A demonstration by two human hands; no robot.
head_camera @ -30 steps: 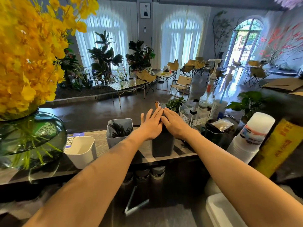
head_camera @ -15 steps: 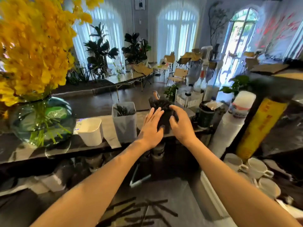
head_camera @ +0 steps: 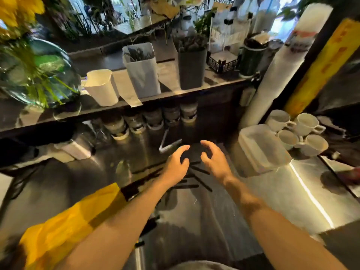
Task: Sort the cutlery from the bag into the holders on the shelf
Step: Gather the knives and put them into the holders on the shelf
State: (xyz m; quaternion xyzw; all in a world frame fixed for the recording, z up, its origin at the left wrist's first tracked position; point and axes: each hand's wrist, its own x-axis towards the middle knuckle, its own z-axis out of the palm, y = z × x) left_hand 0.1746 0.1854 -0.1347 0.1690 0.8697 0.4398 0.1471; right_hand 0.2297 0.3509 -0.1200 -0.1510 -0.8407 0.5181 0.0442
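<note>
Black cutlery (head_camera: 196, 180) lies scattered on the steel counter (head_camera: 214, 221) — left hand (head_camera: 176, 164) and right hand (head_camera: 214, 160) hover just above it, loosely curled, empty. A hasty two-handed scoop could mix types — misfiling them between white holder (head_camera: 143, 75) and dark holder (head_camera: 191, 69).

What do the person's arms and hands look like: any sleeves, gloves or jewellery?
Both forearms are bare, no sleeve in view. The left hand and right hand wear no gloves; no watch, bracelet or ring shows, though the picture is blurred.
</note>
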